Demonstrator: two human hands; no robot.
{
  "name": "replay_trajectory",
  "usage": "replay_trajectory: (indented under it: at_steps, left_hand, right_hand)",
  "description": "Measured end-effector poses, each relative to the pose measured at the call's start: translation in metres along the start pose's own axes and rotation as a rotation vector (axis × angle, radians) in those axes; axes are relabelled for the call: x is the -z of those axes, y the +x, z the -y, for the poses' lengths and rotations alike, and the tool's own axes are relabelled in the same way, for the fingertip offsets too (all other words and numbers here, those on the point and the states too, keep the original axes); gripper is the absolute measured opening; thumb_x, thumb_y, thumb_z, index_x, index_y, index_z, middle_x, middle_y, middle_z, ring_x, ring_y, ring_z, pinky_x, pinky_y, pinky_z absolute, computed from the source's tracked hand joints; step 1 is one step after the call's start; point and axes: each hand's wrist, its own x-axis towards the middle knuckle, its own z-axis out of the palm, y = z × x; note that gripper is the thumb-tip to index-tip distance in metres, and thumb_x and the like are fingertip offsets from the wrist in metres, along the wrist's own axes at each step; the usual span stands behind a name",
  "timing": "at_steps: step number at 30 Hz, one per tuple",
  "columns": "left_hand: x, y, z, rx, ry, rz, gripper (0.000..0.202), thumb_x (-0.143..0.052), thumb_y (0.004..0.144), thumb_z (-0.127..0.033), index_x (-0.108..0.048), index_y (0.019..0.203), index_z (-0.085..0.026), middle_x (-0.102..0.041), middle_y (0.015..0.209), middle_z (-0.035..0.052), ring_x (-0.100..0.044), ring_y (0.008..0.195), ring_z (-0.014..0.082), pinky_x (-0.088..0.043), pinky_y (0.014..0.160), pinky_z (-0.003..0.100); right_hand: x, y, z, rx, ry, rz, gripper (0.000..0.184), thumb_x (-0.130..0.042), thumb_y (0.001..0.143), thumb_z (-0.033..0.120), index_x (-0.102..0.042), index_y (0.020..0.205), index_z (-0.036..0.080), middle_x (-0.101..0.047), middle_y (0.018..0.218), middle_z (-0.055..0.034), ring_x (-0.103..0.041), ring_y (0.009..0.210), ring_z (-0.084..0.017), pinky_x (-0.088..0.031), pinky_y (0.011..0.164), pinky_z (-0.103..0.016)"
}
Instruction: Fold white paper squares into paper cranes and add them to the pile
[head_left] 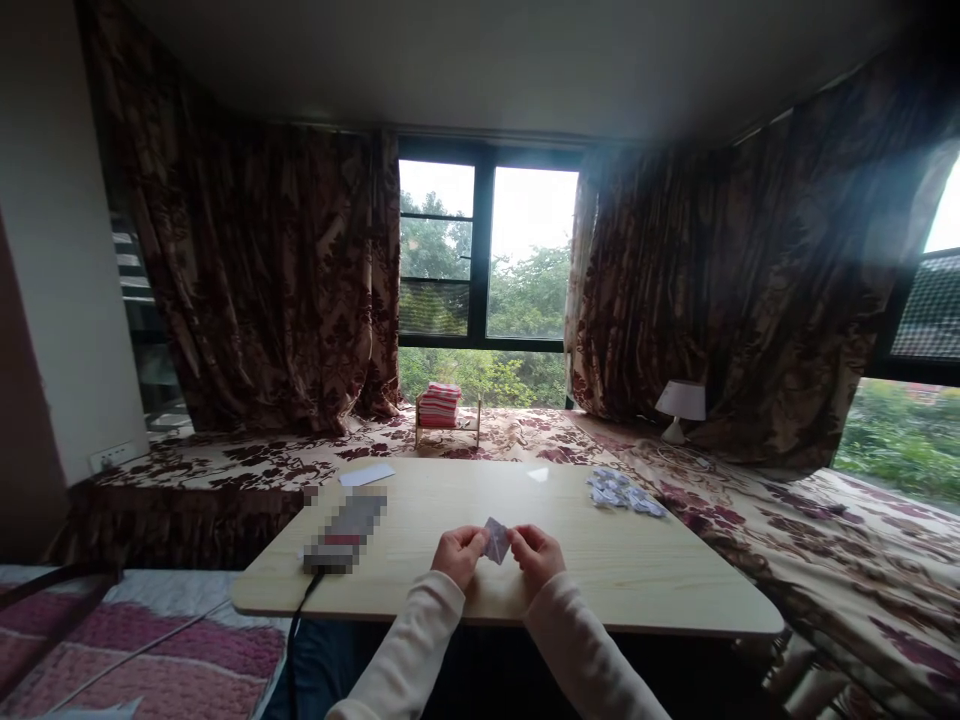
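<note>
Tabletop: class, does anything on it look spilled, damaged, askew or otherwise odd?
Nothing on the table looks spilled or damaged. One oddity: the dark item on the left is blocky and pixelated, hiding its details. Small pieces on the right lie in a loose heap. The left hand and right hand grip a greyish piece.

Through my remote feed I see a home: floral curtains [277, 280], a white-shaded table lamp [681, 402], a quilted bedspread [225, 665] and a cloth-covered window ledge [262, 462].
</note>
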Motion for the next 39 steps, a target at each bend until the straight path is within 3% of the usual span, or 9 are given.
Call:
replay_trajectory:
  at_steps: [6,11,13,20,24,29,39]
  left_hand:
    - [0.0,-0.001,0.0,-0.013,-0.03,-0.014,0.026,-0.052,0.086,-0.036,-0.059,0.078,-0.011,-0.059,0.071,-0.0015,-0.058,0.065,0.0116,-0.049,0.063,0.028]
    - [-0.002,-0.002,-0.003,-0.039,-0.081,-0.031,0.031,-0.052,0.086,-0.038,-0.058,0.071,-0.011,-0.056,0.064,-0.0032,-0.056,0.059,0.0105,-0.048,0.06,0.026]
    - [-0.003,-0.001,-0.004,-0.037,-0.095,-0.036,0.031,-0.052,0.086,-0.038,-0.058,0.072,-0.011,-0.057,0.064,-0.0031,-0.056,0.06,0.0107,-0.048,0.06,0.027]
    - [-0.004,0.003,0.002,0.006,-0.076,-0.027,0.026,-0.052,0.086,-0.035,-0.06,0.081,-0.011,-0.06,0.074,-0.0011,-0.059,0.066,0.0119,-0.05,0.062,0.028]
    - [-0.003,0.005,0.01,0.036,-0.058,-0.049,0.024,-0.053,0.086,-0.034,-0.059,0.086,-0.011,-0.06,0.079,0.0,-0.059,0.068,0.0124,-0.05,0.062,0.028]
    - [-0.002,0.007,0.016,0.081,-0.073,-0.072,0.024,-0.052,0.087,-0.034,-0.059,0.093,-0.011,-0.061,0.086,0.0019,-0.06,0.073,0.0138,-0.051,0.065,0.03]
    - [-0.002,0.003,0.009,0.105,-0.06,-0.055,0.024,-0.054,0.086,-0.032,-0.059,0.096,-0.011,-0.061,0.091,0.0025,-0.06,0.077,0.0152,-0.052,0.066,0.031]
  right_hand:
    - [0.0,-0.005,0.012,0.025,0.033,0.04,0.024,-0.054,0.086,0.034,-0.057,0.076,0.012,-0.054,0.062,0.0051,-0.051,0.05,-0.006,-0.044,0.048,-0.02]
    - [0.001,-0.008,0.023,0.07,0.079,0.054,0.041,-0.059,0.075,0.054,-0.058,0.072,0.013,-0.057,0.056,0.0022,-0.053,0.049,-0.01,-0.037,0.043,-0.021]
    - [0.001,-0.008,0.024,0.075,0.084,0.059,0.043,-0.06,0.073,0.056,-0.058,0.073,0.013,-0.058,0.057,0.0011,-0.054,0.05,-0.01,-0.037,0.043,-0.021]
    - [-0.002,-0.008,0.021,0.083,0.042,0.097,0.027,-0.055,0.085,0.038,-0.057,0.075,0.013,-0.056,0.06,0.005,-0.053,0.05,-0.007,-0.043,0.047,-0.02]
    - [0.0,-0.011,0.024,0.135,-0.012,0.077,0.028,-0.057,0.082,0.041,-0.059,0.078,0.013,-0.059,0.06,0.0022,-0.055,0.052,-0.009,-0.045,0.047,-0.021]
    - [0.002,-0.017,0.033,0.243,-0.111,-0.032,0.024,-0.059,0.075,0.036,-0.061,0.09,0.017,-0.066,0.081,-0.0079,-0.06,0.07,-0.017,-0.045,0.05,-0.024]
    - [-0.002,-0.022,0.04,0.443,-0.251,0.043,0.02,-0.053,0.073,0.018,-0.062,0.09,0.021,-0.06,0.079,-0.0037,-0.057,0.069,-0.015,-0.044,0.048,-0.022]
